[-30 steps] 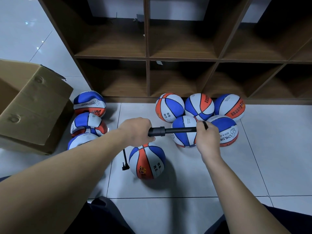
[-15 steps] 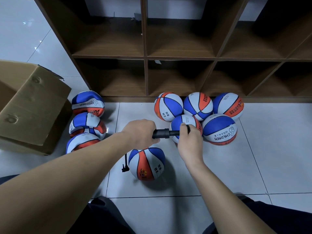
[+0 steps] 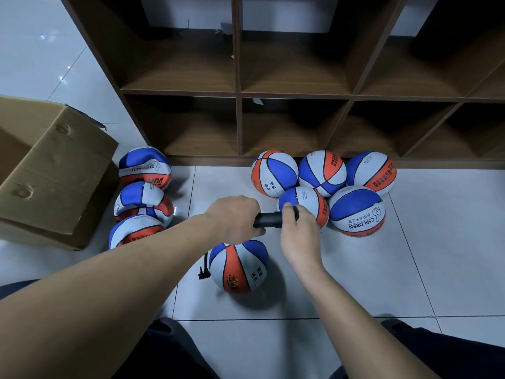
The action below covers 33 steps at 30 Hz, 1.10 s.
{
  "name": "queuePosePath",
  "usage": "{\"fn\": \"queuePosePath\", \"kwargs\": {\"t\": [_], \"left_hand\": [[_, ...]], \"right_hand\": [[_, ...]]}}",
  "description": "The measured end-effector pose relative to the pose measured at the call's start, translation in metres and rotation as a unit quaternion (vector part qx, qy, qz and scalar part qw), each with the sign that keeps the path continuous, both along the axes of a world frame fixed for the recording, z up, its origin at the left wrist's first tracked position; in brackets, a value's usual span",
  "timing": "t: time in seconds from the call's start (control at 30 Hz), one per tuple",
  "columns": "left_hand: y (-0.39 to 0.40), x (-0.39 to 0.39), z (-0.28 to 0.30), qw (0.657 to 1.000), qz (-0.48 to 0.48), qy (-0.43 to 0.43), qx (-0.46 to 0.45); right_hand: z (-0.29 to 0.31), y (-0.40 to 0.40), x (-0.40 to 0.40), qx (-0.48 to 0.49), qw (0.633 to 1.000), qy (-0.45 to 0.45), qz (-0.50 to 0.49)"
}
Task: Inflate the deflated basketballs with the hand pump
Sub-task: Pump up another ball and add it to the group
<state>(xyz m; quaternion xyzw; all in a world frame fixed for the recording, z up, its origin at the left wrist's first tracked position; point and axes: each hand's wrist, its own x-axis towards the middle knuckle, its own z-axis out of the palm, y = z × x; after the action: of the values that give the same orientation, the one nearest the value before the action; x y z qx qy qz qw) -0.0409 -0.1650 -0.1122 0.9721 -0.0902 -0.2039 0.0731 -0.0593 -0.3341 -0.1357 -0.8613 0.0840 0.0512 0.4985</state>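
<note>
We pumped a ball.
Our left hand (image 3: 235, 216) gripped the pump (image 3: 269, 220); our right hand (image 3: 299, 233) held its handle above the ball (image 3: 239, 266).

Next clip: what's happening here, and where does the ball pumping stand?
A person crouched over the tiled floor is working a black hand pump. The left hand grips the barrel; the right hand holds the handle end, pushed right up to the barrel. A thin hose hangs down beside the ball in front. Five round balls sit by the wooden shelf; three flattened balls lie next to the cardboard box.
</note>
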Motion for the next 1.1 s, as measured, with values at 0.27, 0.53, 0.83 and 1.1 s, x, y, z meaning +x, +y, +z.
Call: {"fn": "queuePosePath", "kwargs": {"t": [0.27, 0.53, 0.83, 1.1], "left_hand": [[0.008, 0.003, -0.001, 0.999, -0.004, 0.04, -0.006], [0.032, 0.011, 0.003, 0.996, 0.049, 0.063, -0.024], [0.023, 0.005, 0.002, 0.999, 0.025, 0.018, 0.014], [0.012, 0.004, 0.002, 0.999, 0.021, -0.025, 0.013]], "right_hand": [[0.0, -0.012, 0.01, 0.02, 0.998, 0.06, -0.002], [0.016, -0.064, 0.044, 0.068, 0.989, 0.076, -0.111], [0.008, -0.05, 0.034, 0.087, 0.987, 0.038, -0.13], [0.014, -0.029, 0.025, 0.052, 0.99, -0.002, -0.129]]}}
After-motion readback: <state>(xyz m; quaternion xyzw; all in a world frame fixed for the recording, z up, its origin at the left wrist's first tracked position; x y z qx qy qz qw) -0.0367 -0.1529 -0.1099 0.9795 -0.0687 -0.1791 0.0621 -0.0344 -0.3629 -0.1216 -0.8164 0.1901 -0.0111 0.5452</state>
